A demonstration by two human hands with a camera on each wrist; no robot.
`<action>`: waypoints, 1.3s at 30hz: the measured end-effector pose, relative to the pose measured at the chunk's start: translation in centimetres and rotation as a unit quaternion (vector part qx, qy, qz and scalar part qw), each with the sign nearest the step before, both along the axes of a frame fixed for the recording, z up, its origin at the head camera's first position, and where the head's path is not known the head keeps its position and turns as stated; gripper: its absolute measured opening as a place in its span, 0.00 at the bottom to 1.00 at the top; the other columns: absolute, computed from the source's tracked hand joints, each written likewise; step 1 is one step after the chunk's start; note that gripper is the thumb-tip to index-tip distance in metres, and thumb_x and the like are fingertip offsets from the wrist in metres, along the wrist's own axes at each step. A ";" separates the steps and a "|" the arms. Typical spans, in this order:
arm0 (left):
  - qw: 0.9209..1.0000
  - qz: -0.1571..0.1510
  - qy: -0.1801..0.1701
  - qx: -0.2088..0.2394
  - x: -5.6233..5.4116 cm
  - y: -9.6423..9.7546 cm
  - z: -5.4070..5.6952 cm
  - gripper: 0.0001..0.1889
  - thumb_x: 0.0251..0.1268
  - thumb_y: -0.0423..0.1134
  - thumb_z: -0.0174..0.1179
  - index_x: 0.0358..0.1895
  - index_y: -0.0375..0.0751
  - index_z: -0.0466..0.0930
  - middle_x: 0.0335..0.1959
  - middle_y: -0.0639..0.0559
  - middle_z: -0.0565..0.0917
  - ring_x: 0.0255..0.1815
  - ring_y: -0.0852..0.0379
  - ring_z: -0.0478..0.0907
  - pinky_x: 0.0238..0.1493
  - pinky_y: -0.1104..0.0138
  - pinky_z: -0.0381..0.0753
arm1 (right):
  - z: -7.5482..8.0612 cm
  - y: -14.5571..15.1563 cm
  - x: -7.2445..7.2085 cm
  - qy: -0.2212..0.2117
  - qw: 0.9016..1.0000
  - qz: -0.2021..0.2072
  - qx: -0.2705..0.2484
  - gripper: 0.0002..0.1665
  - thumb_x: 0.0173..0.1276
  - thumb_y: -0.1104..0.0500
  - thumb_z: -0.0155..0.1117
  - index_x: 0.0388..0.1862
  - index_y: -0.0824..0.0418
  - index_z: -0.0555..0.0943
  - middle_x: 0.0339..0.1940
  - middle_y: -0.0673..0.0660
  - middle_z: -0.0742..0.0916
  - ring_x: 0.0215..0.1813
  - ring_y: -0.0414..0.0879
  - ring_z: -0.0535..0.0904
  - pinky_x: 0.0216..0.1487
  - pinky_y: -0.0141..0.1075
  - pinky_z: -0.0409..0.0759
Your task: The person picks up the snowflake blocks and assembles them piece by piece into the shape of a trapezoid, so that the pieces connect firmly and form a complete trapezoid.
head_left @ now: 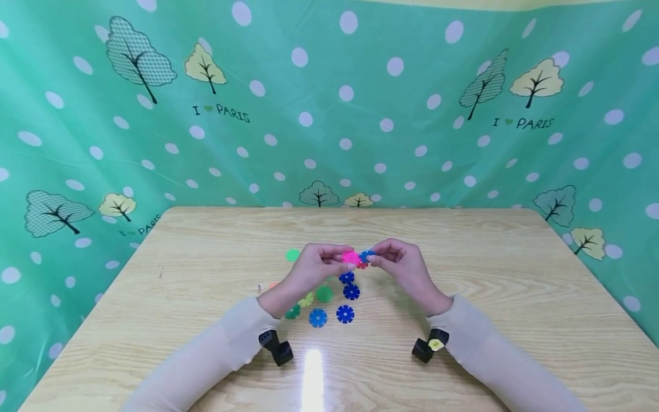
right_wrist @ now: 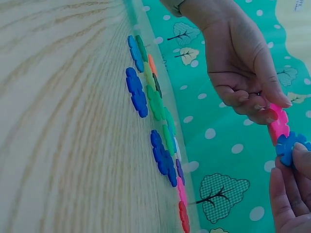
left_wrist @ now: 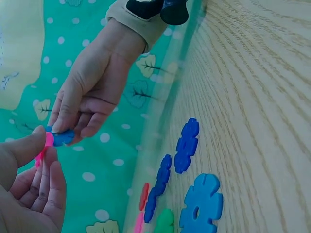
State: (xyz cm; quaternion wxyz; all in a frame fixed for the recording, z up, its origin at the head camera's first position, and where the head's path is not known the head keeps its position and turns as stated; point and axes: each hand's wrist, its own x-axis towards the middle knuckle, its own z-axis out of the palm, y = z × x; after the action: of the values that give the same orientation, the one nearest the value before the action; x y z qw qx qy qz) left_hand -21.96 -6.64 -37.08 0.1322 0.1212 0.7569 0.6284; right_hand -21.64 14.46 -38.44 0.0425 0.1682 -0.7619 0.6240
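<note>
Between thumb and fingers my left hand (head_left: pixel 314 266) pinches a pink notched plastic disc (head_left: pixel 351 258), shaped like a snowflake. My right hand (head_left: pixel 404 264) pinches a blue notched disc (right_wrist: pixel 287 148) in the same way. Edge to edge, the two discs meet at an angle above the table, as the right wrist view shows. Below the hands lie several loose discs: dark blue ones (head_left: pixel 345 314), a lighter blue one (head_left: pixel 317 317), a green one (head_left: pixel 324 294) and a yellow-green one (head_left: pixel 306 299). A red disc (right_wrist: pixel 183 217) lies near a pink one (right_wrist: pixel 181 190). My left forearm hides part of the group.
The light wood table (head_left: pixel 489 252) reaches back to a green dotted curtain (head_left: pixel 370 149) printed with trees. Apart from the main group, a light green disc (head_left: pixel 292 255) lies behind my left hand. A bright glare strip (head_left: pixel 313 380) crosses the table's near part.
</note>
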 end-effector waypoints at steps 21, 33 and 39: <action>0.997 -0.033 0.062 -0.028 0.0 1.1 -0.6 0.17 0.58 0.31 0.64 0.52 0.32 0.80 0.32 0.47 0.85 0.31 0.57 0.80 0.42 0.53 0.83 | -1.5 0.2 0.2 0.036 0.999 -0.014 -0.020 0.07 0.57 0.73 0.65 0.27 0.64 0.79 0.28 0.61 0.84 0.29 0.41 0.79 0.29 0.31 0.80; 1.000 -0.026 0.009 0.001 0.1 1.1 -0.1 0.18 0.59 0.29 0.62 0.55 0.32 0.78 0.36 0.45 0.85 0.36 0.54 0.82 0.44 0.62 0.83 | -0.9 -0.2 0.2 0.065 0.997 -0.014 -0.026 0.09 0.57 0.75 0.64 0.28 0.62 0.79 0.28 0.64 0.83 0.28 0.42 0.79 0.29 0.31 0.81; 0.997 -0.013 -0.053 0.045 -0.2 1.2 -0.1 0.20 0.62 0.27 0.59 0.58 0.28 0.74 0.39 0.41 0.85 0.36 0.59 0.82 0.45 0.67 0.82 | -1.1 -0.3 0.1 0.048 0.999 -0.017 -0.019 0.06 0.57 0.75 0.64 0.28 0.66 0.79 0.30 0.67 0.83 0.28 0.40 0.80 0.31 0.33 0.82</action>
State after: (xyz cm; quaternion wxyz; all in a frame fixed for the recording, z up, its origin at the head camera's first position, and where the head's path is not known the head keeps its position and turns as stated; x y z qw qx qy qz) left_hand -22.12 -5.43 -37.17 0.1753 0.1034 0.7181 0.6655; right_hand -21.50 14.17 -39.51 0.0931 0.1842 -0.7497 0.6287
